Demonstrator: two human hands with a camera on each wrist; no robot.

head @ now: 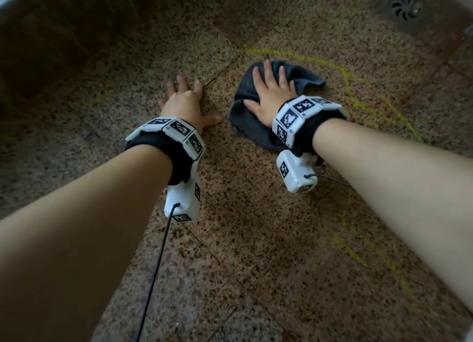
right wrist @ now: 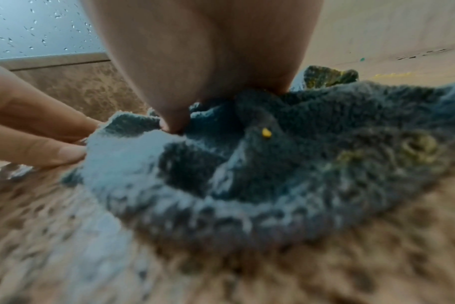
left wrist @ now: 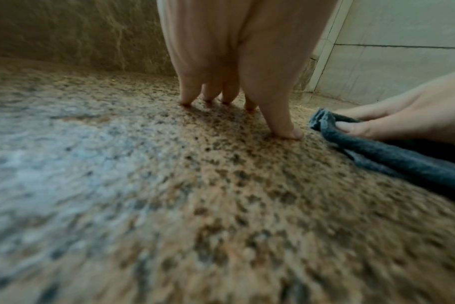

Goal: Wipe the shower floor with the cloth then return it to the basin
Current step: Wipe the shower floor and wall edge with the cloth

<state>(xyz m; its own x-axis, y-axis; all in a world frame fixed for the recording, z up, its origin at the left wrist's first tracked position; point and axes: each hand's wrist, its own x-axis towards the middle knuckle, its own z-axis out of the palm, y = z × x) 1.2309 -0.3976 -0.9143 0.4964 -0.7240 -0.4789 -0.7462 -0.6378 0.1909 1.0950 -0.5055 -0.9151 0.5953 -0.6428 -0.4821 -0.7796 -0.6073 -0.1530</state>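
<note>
A dark grey cloth (head: 249, 116) lies crumpled on the speckled granite shower floor (head: 256, 226). My right hand (head: 268, 91) presses flat on the cloth with spread fingers. In the right wrist view the cloth (right wrist: 273, 164) carries yellow smears and a yellow crumb under my palm. My left hand (head: 184, 101) rests with spread fingers on the bare floor, just left of the cloth. In the left wrist view its fingertips (left wrist: 286, 131) touch the stone, with the cloth (left wrist: 390, 156) and my right hand (left wrist: 403, 119) at the right. No basin is in view.
Yellow streaks (head: 358, 91) curve across the floor right of the cloth, with more at the lower right (head: 353, 252). A round drain (head: 405, 7) sits at the far right corner. A dark raised stone wall (head: 64, 34) borders the left side. Pale wall tiles (left wrist: 403, 51) stand beyond.
</note>
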